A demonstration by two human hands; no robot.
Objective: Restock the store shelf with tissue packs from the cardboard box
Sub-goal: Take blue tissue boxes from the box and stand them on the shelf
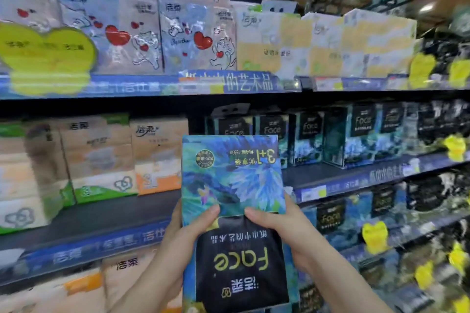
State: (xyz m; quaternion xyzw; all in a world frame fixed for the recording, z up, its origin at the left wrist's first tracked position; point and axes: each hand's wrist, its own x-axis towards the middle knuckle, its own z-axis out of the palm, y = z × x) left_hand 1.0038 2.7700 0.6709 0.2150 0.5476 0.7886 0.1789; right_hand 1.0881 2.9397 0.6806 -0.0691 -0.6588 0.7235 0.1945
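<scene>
— Fingers [207,213] curled over the front of the tissue pack [232,201], thumbs meeting near its middle; left hand [175,239] gripping one side edge, right hand [287,234] gripping the other.

— Pack's position?

— Held up in both hands before the middle shelf [106,213], printing upside down toward the camera. Not on the board yet.

— Room for it?

— Plenty, by the look of it. Bare dark board between the beige packs [157,152] on the left and the row of matching blue packs [300,134] on the right, directly behind the held pack.

— Progress so far?

— Hard to judge fully. Several matching packs standing along the right stretch of that shelf, so probably partway through. Cardboard box out of view, so no telling what remains inside.

— Left to do?

— Turning this pack upright, likely, then setting it into the gap beside its fellows; afterwards more of the same until the gap fills. Upper shelf [229,84] looking full, with heart-print packs [152,35] and yellow packs [318,43] packed tight.
</scene>
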